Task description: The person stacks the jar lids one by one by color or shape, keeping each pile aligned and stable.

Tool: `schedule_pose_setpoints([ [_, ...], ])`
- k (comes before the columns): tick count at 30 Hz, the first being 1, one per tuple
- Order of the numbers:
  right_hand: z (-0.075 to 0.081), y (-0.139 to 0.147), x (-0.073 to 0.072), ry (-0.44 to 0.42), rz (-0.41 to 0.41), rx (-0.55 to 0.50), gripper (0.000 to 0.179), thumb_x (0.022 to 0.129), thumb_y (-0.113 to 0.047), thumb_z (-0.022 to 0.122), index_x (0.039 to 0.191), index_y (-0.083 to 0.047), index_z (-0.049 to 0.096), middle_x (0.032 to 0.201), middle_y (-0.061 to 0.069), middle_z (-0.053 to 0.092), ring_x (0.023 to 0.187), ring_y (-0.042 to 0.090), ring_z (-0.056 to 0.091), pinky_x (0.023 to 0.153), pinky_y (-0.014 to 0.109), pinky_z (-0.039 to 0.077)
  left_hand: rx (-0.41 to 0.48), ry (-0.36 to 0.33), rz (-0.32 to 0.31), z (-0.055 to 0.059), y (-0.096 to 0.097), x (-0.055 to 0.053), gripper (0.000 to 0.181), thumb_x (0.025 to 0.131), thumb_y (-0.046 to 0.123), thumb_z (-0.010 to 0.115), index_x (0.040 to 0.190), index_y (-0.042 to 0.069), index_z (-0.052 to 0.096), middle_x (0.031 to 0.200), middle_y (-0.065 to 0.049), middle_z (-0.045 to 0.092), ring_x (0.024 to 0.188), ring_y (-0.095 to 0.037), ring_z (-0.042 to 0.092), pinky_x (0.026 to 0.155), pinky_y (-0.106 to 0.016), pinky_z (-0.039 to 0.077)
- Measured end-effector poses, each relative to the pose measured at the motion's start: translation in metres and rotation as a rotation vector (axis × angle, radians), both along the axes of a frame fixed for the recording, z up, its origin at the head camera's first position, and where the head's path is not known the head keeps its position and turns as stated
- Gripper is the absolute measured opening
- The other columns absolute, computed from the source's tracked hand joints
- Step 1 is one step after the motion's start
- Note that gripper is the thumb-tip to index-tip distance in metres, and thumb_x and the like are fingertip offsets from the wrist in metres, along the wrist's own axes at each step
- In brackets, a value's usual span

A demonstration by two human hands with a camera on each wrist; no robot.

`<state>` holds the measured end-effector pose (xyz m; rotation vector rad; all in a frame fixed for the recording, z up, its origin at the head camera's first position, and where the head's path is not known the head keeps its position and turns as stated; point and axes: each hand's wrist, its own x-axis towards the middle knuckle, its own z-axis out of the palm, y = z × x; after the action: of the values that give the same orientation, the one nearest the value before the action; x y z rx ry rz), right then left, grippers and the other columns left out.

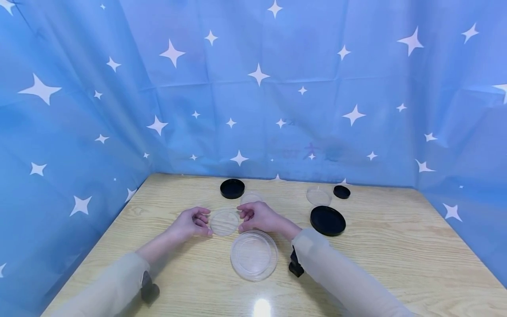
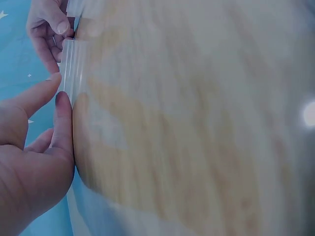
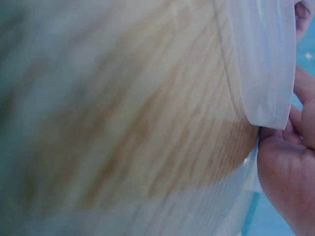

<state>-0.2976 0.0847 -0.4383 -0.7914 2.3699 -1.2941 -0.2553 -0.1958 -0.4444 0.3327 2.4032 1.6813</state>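
Note:
A clear round plastic dish (image 1: 224,223) lies flat on the wooden table between the two hands. My left hand (image 1: 192,223) holds its left rim, thumb at the near side and index finger at the far side. From the other side, my right hand (image 1: 258,217) holds the right rim with curved thumb and fingers. In the left wrist view the left fingertips meet the ridged edge of a clear dish (image 2: 75,64). Just in front of the right hand sits a larger clear round dish (image 1: 254,256); its frosted side (image 3: 266,64) partly hides that hand in the right wrist view.
Behind the right hand is another clear round piece (image 1: 251,197), partly covered. Farther back stands a black round dish (image 1: 232,188). To the right are a clear round piece (image 1: 318,196), a small black round piece (image 1: 342,192) and a large black one (image 1: 328,220). A blue starry curtain (image 1: 257,110) borders the table.

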Motion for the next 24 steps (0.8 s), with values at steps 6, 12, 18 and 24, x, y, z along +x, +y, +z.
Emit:
schedule_pose_setpoints([
  [6,-0.0007,-0.0009,0.0,0.004,-0.002,-0.006,0.06,0.086,-0.005,0.083,0.138,0.009,0.058,0.101,0.006,0.066,0.087,0.01,0.06,0.077,0.022,0.052,-0.029,-0.014,0.012,-0.002,-0.0003,-0.0027,0.068,0.074,-0.006,0.086,0.133,-0.014,0.054,0.104,-0.016,0.061,0.086,-0.017,0.063,0.075,-0.024,0.055],
  [12,-0.0015,-0.0006,-0.0005,0.011,-0.019,-0.009,0.055,0.086,-0.005,0.083,0.134,0.009,0.061,0.096,0.003,0.067,0.084,0.009,0.059,0.075,0.021,0.051,-0.042,-0.011,0.01,-0.0011,0.0014,-0.0034,0.068,0.073,-0.005,0.087,0.132,-0.013,0.055,0.102,-0.015,0.061,0.085,-0.018,0.063,0.073,-0.024,0.055],
  [18,-0.0051,-0.0028,-0.0023,0.034,-0.025,0.003,0.052,0.085,-0.006,0.084,0.131,0.008,0.064,0.093,0.001,0.067,0.081,0.008,0.058,0.073,0.021,0.051,-0.052,-0.025,0.016,0.001,0.0029,-0.0029,0.067,0.073,-0.005,0.087,0.132,-0.014,0.055,0.101,-0.015,0.06,0.084,-0.018,0.062,0.073,-0.024,0.054],
  [24,-0.0049,-0.0052,-0.0014,0.044,-0.033,0.023,0.052,0.087,-0.008,0.083,0.133,0.007,0.064,0.091,0.0,0.067,0.078,0.009,0.057,0.072,0.022,0.05,-0.074,-0.026,0.033,-0.0003,0.0049,-0.0058,0.062,0.072,-0.005,0.087,0.127,-0.014,0.059,0.097,-0.012,0.06,0.082,-0.017,0.06,0.072,-0.023,0.053],
])
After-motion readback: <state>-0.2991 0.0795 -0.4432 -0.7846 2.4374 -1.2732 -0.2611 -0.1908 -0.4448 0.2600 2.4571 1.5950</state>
